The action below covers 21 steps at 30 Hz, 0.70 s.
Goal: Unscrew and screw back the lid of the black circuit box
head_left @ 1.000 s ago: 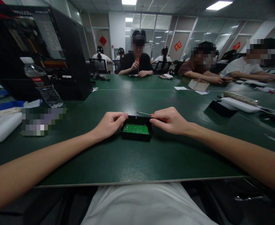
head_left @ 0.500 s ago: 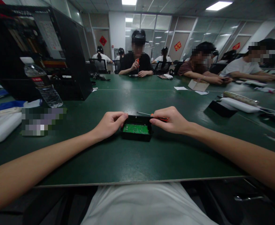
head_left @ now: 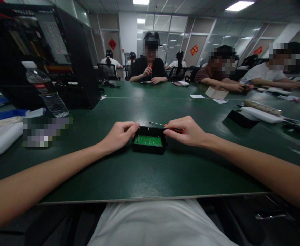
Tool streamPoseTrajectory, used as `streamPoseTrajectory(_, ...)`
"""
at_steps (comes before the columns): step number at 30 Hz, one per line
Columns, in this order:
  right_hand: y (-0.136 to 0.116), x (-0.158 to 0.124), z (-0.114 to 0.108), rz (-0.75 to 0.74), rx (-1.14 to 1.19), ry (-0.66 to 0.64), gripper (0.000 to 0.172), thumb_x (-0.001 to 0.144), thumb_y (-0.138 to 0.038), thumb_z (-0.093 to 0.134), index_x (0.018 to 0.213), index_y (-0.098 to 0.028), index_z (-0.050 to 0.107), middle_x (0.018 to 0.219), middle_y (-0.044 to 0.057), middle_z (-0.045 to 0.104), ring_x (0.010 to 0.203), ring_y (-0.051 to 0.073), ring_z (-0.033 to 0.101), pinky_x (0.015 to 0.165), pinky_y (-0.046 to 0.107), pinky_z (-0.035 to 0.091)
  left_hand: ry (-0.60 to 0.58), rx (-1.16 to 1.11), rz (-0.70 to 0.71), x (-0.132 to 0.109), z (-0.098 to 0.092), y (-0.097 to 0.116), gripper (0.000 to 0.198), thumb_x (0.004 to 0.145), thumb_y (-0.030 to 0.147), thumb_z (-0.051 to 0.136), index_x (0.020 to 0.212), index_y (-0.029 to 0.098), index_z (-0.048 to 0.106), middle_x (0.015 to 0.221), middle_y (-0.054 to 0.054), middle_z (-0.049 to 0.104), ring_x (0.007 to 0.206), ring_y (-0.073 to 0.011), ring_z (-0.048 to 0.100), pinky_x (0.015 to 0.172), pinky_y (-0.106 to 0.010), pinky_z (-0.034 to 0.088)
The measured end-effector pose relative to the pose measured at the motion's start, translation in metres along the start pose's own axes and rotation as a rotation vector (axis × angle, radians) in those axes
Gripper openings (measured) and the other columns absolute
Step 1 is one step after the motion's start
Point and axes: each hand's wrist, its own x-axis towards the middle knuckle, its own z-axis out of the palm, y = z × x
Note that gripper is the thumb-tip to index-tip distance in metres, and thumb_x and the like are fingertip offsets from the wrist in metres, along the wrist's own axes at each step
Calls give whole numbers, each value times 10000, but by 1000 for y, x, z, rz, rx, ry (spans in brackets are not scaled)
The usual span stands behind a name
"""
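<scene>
A black open-topped plastic case (head_left: 148, 149) rests on the green table in front of me, and a green circuit board (head_left: 148, 140) lies inside it. My left hand (head_left: 124, 134) pinches the case's far left corner between thumb and fingers. At the far right corner, my right hand (head_left: 187, 130) is closed around a screwdriver (head_left: 158, 124) with an orange and black handle; its thin metal shaft points left behind the case. The right thumb touches the case's rim. Curled fingers hide most of the handle.
On the left stand a water bottle (head_left: 47, 90) and an opened black computer tower (head_left: 82, 65). A white power strip (head_left: 262, 114) and a small black box (head_left: 242, 118) lie to the right. Across the table a person (head_left: 150, 70) holds an orange screwdriver; others sit at the right.
My hands and the case stay in practically the same place. The person opposite has moved their head slightly.
</scene>
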Motion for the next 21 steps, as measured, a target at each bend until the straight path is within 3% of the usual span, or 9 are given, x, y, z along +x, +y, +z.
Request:
streamPoseTrajectory(10,0,0,-1,17,10,8,259,979,-297,574,825,-140,710,705,33,687,576,96,556,567,220,400,12,19,5,0,0,3,439,986,459,452,750,141,642,658,-1,544,608,-129,504,574,-242,393)
streamPoseTrajectory(21,-1,0,-3,34,7,-13,287,981,-312,566,781,-140,681,672,23,651,560,92,507,555,230,372,11,28,21,1,0,1,442,995,459,463,695,155,577,641,10,520,595,-120,490,567,-229,383)
